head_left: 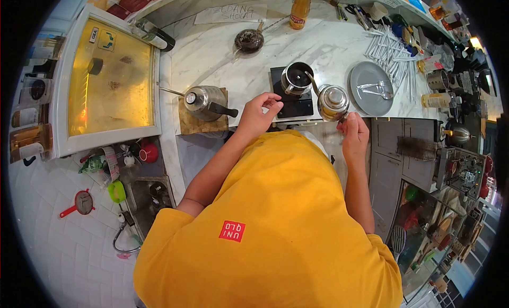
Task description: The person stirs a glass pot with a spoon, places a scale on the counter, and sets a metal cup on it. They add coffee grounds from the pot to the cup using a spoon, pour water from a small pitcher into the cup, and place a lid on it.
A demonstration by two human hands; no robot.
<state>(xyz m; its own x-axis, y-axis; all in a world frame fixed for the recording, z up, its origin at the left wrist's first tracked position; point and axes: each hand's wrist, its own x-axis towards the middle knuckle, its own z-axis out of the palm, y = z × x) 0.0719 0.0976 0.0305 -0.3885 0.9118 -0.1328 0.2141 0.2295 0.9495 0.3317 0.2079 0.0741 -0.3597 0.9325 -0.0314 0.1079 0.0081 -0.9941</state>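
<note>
My right hand (354, 130) is closed on the handle of a small teapot (334, 100) with a shiny metal lid. The pot's spout reaches up and left over the rim of a metal cup (290, 85), which has dark liquid in it. That cup stands on a black scale (295, 108) at the counter's front edge. Just left of the scale, my left hand (261, 113) hovers with loosely bent fingers, thumb apart and nothing between them.
A steel gooseneck kettle (204, 103) stands on a wooden board (188, 122) at left. To the right lies a grey plate (366, 75) with cutlery, near a pile of white wrapped sticks (392, 51). Farther back are a round dark pot (249, 40) and an orange bottle (300, 10).
</note>
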